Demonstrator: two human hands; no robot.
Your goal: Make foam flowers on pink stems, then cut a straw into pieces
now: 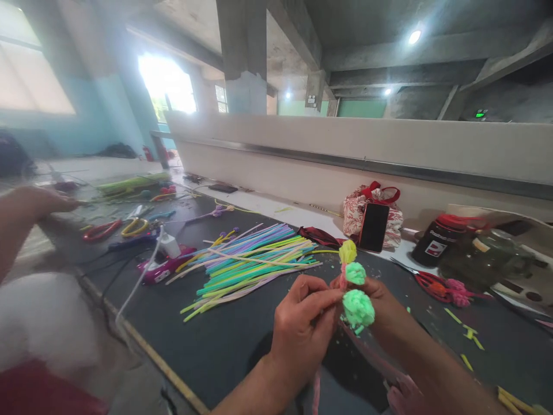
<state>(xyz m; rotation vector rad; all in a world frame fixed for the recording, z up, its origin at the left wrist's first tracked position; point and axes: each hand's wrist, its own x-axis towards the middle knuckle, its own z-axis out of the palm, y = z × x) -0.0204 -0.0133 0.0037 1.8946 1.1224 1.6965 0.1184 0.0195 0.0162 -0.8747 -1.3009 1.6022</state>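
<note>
Close together over the dark tabletop, both hands hold a fuzzy chenille-stem flower piece. Two mint-green pompom heads (358, 308) and a yellow pompom head (347, 252) stand out from it on a pink fuzzy stem (343, 276). My left hand (302, 317) pinches the stem from the left, thumb and forefinger pressed together. Behind the green heads, my right hand (378, 291) grips it from the right, its fingertips partly hidden. To the left lies a spread bundle of chenille stems (254, 265) in blue, green, yellow and purple.
A phone (374, 227) leans on a patterned bag (393, 216); a dark jar with a red lid (438, 239) stands farther right. Red-handled scissors (432, 285) lie near green scraps. At left are a pink power strip (168, 265), yellow-handled scissors (135, 227) and another person's hand (52, 202).
</note>
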